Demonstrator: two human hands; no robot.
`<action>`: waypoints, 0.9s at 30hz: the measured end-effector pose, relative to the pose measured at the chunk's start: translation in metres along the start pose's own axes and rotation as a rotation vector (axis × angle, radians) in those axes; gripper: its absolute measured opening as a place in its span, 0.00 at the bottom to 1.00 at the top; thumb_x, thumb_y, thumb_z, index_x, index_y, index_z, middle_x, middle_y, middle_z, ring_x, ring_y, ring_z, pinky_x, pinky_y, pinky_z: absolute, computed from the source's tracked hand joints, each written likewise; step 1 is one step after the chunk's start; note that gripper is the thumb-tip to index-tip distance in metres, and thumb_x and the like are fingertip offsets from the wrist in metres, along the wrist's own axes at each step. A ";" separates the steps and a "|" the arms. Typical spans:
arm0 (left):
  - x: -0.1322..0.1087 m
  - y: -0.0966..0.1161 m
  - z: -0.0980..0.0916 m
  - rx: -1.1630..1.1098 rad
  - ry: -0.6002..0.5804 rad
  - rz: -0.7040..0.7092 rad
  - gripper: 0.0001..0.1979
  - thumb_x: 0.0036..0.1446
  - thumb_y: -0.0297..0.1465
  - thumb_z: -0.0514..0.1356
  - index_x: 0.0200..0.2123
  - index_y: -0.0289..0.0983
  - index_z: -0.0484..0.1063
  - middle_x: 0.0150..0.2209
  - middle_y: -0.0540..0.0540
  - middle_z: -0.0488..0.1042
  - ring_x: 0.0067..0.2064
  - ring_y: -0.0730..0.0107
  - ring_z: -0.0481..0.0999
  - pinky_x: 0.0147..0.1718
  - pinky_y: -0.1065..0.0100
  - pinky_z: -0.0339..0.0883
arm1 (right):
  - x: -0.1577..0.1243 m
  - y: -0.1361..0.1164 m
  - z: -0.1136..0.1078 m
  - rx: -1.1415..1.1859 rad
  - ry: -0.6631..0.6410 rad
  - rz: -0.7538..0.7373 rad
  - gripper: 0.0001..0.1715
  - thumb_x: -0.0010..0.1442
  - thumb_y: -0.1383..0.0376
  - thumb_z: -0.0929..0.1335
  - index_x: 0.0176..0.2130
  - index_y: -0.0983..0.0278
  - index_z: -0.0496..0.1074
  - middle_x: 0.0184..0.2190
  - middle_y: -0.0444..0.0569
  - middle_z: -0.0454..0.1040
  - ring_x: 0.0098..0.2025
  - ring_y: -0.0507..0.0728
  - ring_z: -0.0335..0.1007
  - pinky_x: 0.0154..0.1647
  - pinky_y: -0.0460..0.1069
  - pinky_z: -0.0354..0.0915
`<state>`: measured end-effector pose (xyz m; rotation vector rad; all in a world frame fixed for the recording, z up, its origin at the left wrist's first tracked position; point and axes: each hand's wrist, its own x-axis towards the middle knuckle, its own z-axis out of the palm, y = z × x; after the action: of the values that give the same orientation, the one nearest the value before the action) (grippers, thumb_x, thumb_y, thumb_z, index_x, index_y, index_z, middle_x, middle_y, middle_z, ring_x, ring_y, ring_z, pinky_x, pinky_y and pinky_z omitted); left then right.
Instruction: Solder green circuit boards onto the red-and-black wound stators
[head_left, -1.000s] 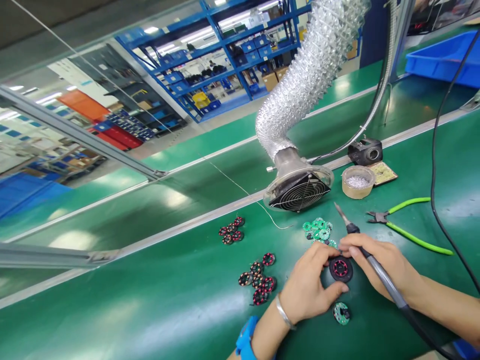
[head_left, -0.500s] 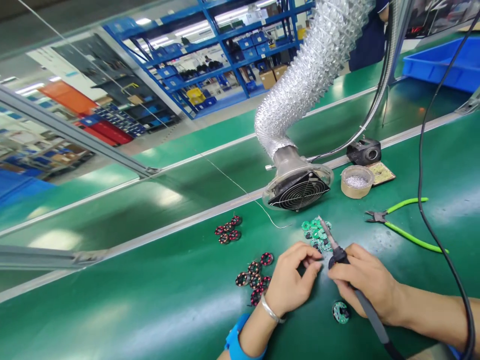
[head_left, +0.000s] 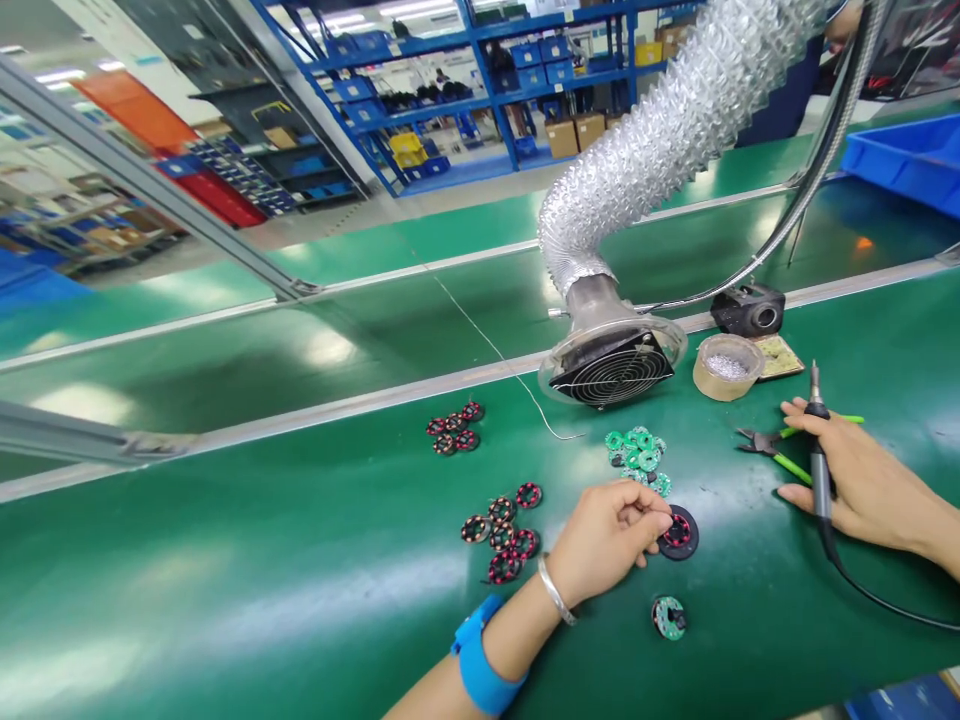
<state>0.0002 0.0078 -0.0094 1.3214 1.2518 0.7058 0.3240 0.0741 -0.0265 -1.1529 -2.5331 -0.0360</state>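
My left hand [head_left: 611, 535] rests on the green mat with its fingers curled, the fingertips touching a black round fixture [head_left: 680, 533] that holds a red coil. My right hand [head_left: 855, 480] is off to the right, holding a soldering iron [head_left: 819, 450] with its tip pointing up, and its fingers reach over the green-handled cutters [head_left: 780, 447]. A small green circuit board [head_left: 667, 616] lies on the mat below the fixture. A pile of green boards [head_left: 636, 452] sits just above my left hand.
Two clusters of wound red coils [head_left: 504, 530] [head_left: 454, 427] lie left of my hand. A fume extractor fan [head_left: 611, 368] on a silver hose, a tape roll [head_left: 727, 366], a black holder [head_left: 748, 308] and a solder wire [head_left: 510, 370] stand behind. A blue bin [head_left: 907, 160] is far right.
My right hand has swung the soldering iron away from the fixture to the right, over the cutters. My left hand has stayed by the fixture. The view has shifted slightly.
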 end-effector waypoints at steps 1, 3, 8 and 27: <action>0.001 0.000 0.001 -0.059 -0.008 -0.065 0.07 0.55 0.33 0.62 0.31 0.33 0.75 0.20 0.51 0.73 0.18 0.77 0.69 0.19 0.76 0.64 | 0.000 0.005 0.001 -0.019 -0.024 -0.011 0.33 0.63 0.50 0.65 0.58 0.68 0.59 0.58 0.65 0.65 0.58 0.74 0.63 0.52 0.68 0.66; 0.002 0.000 0.003 -0.126 -0.011 -0.138 0.09 0.54 0.34 0.64 0.31 0.33 0.74 0.19 0.52 0.72 0.17 0.79 0.68 0.17 0.78 0.62 | 0.003 0.011 0.000 -0.047 -0.057 -0.017 0.24 0.66 0.53 0.62 0.55 0.66 0.64 0.46 0.61 0.72 0.46 0.69 0.71 0.44 0.63 0.69; 0.005 0.004 0.004 -0.151 -0.004 -0.183 0.08 0.53 0.32 0.64 0.28 0.32 0.73 0.18 0.53 0.71 0.16 0.81 0.67 0.15 0.80 0.60 | 0.013 0.003 -0.007 0.023 -0.046 -0.064 0.19 0.71 0.58 0.55 0.51 0.62 0.68 0.27 0.50 0.65 0.29 0.58 0.67 0.30 0.52 0.65; 0.004 0.001 0.005 -0.080 0.000 -0.084 0.08 0.52 0.32 0.61 0.25 0.36 0.68 0.17 0.54 0.68 0.17 0.77 0.68 0.17 0.77 0.58 | 0.055 -0.095 -0.020 -0.171 -0.206 -0.399 0.10 0.69 0.65 0.58 0.46 0.59 0.66 0.27 0.43 0.62 0.26 0.55 0.61 0.27 0.49 0.49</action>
<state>0.0064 0.0103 -0.0101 1.1970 1.2584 0.6896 0.2276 0.0473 0.0215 -0.7183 -2.9563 -0.2497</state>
